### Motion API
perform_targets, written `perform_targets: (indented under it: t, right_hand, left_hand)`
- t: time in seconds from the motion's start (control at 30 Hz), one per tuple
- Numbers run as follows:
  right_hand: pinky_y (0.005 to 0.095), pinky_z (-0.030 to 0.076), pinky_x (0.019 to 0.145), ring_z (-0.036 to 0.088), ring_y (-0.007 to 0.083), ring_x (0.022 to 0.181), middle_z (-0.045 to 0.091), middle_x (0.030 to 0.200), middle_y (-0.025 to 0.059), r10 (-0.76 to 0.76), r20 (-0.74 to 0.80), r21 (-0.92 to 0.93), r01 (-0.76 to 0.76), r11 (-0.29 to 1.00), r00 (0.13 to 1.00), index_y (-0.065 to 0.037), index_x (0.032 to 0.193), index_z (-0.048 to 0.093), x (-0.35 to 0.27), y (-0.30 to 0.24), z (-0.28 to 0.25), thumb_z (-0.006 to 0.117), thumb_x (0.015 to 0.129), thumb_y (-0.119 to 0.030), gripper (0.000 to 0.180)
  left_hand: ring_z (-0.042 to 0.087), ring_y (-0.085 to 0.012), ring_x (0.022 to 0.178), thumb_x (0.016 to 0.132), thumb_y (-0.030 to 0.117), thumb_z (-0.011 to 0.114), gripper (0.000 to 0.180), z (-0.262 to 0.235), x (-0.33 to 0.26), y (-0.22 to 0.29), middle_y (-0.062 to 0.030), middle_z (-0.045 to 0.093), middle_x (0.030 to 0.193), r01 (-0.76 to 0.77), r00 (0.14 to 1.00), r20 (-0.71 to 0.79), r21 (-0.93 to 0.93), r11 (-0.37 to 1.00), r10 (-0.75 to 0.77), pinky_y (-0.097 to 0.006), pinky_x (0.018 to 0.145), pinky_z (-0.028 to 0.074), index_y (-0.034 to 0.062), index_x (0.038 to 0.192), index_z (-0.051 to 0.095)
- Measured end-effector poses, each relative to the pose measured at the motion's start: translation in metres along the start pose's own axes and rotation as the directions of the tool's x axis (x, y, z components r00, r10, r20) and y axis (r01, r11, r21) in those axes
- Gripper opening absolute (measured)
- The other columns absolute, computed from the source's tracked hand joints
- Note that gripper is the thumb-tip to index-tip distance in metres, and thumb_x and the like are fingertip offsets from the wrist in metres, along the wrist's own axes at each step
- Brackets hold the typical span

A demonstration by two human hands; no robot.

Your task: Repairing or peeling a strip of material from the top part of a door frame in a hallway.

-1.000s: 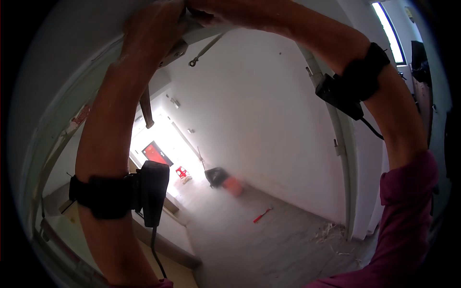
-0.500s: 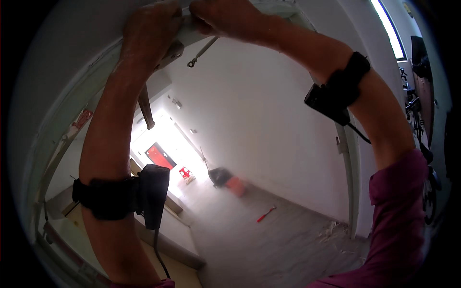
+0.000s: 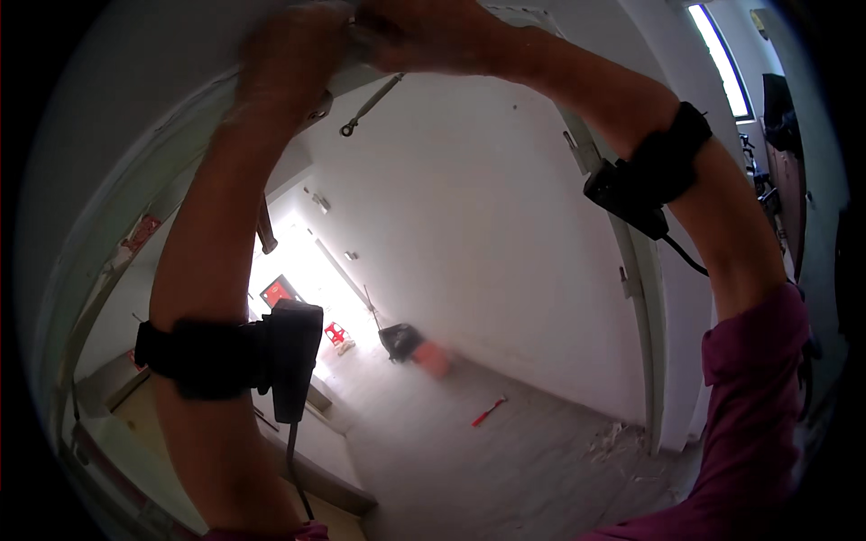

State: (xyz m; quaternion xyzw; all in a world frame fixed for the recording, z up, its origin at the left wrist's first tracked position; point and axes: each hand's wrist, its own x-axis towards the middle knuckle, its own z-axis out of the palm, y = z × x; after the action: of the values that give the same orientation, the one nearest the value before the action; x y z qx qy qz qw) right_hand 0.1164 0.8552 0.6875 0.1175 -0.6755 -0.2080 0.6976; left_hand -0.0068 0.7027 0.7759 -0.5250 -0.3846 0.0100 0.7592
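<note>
Both arms reach up to the head of a pale door frame [image 3: 645, 361]. My left hand [image 3: 293, 59] is curled and blurred by motion. Close beside it, my right hand [image 3: 419, 36] is closed, its fingertips meeting the left hand's. A small piece between them is mostly hidden. Below the right hand, a thin metal rod with an eyed end [image 3: 370, 106] slants down. Beside the left wrist, a metal fitting [image 3: 320, 105] is partly covered. A flat brownish metal arm [image 3: 266, 227] hangs behind the left forearm.
A red-handled hammer [image 3: 489, 411] lies on the grey floor, with pale scraps [image 3: 622, 444] by the right jamb. Farther back are a black dustpan-like object [image 3: 399, 341], a reddish object [image 3: 431, 358] and a red stool [image 3: 336, 334]. Black devices are strapped to both forearms.
The view has shifted slightly, so the floor things sit farther left. My left hand has become more blurred. Both hands remain together at the top, and more of the rod shows.
</note>
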Motion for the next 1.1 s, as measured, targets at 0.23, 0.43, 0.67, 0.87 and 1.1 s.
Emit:
perform_targets:
  t: [0.23, 0.43, 0.67, 0.87, 1.1]
  right_hand:
    - [0.0447, 0.054, 0.064, 0.065, 0.0321, 0.07, 0.066, 0.085, 0.0183, 0.037, -0.083, -0.072, -0.043, 0.996, 0.996, -0.001, 0.095, 0.06, -0.006, 0.014, 0.019, 0.063, 0.098, -0.026, 0.026]
    - [0.0445, 0.054, 0.064, 0.067, 0.0305, 0.073, 0.067, 0.085, 0.018, -0.064, 0.14, -0.396, 0.115, 0.911, 0.988, -0.002, 0.092, 0.06, 0.012, 0.027, -0.006, 0.066, 0.094, -0.015, 0.015]
    - [0.0425, 0.053, 0.067, 0.066, 0.0316, 0.074, 0.067, 0.084, 0.019, -0.004, 0.136, -0.168, 0.027, 0.985, 0.991, 0.0, 0.093, 0.061, 0.009, 0.017, -0.011, 0.065, 0.095, -0.021, 0.021]
    - [0.0422, 0.053, 0.068, 0.065, 0.0309, 0.075, 0.067, 0.083, 0.0197, 0.343, 0.041, -0.038, -0.342, 0.939, 0.938, 0.0, 0.098, 0.061, -0.018, -0.006, -0.023, 0.068, 0.094, -0.034, 0.034]
    - [0.0398, 0.056, 0.065, 0.067, 0.0309, 0.078, 0.066, 0.093, 0.0167, 0.0, -0.144, -0.132, -0.019, 0.991, 0.99, -0.003, 0.106, 0.058, -0.05, 0.011, 0.021, 0.076, 0.089, -0.025, 0.034]
  left_hand:
    - [0.07, -0.0372, 0.085, 0.093, 0.026, 0.063, 0.015, -0.01, 0.002, 0.006, -0.0151, 0.071, 0.091, 0.0, 1.0, 0.019, -0.049, 0.999, 0.001, -0.05, 0.076, 0.053, 0.0118, 0.099, 0.067]
    - [0.07, -0.0368, 0.084, 0.091, 0.024, 0.068, 0.015, -0.019, -0.001, 0.027, -0.0144, 0.071, 0.089, -0.008, 0.999, -0.039, -0.086, 0.996, 0.005, -0.05, 0.075, 0.054, 0.0121, 0.099, 0.067]
    - [0.071, -0.0377, 0.083, 0.091, 0.023, 0.068, 0.012, 0.003, 0.006, 0.004, -0.0143, 0.071, 0.089, -0.098, 0.994, -0.037, 0.021, 0.995, 0.099, -0.05, 0.073, 0.055, 0.0133, 0.098, 0.069]
    - [0.071, -0.0322, 0.08, 0.087, 0.017, 0.072, 0.015, -0.014, 0.003, 0.047, -0.0134, 0.071, 0.081, 0.102, 0.991, -0.1, 0.159, 0.982, -0.087, -0.044, 0.075, 0.057, 0.0051, 0.078, 0.071]
    - [0.071, -0.0361, 0.087, 0.093, 0.024, 0.064, 0.016, -0.004, 0.01, 0.013, -0.0152, 0.072, 0.09, 0.018, 1.0, 0.009, 0.022, 1.0, -0.018, -0.048, 0.076, 0.056, 0.0112, 0.098, 0.071]
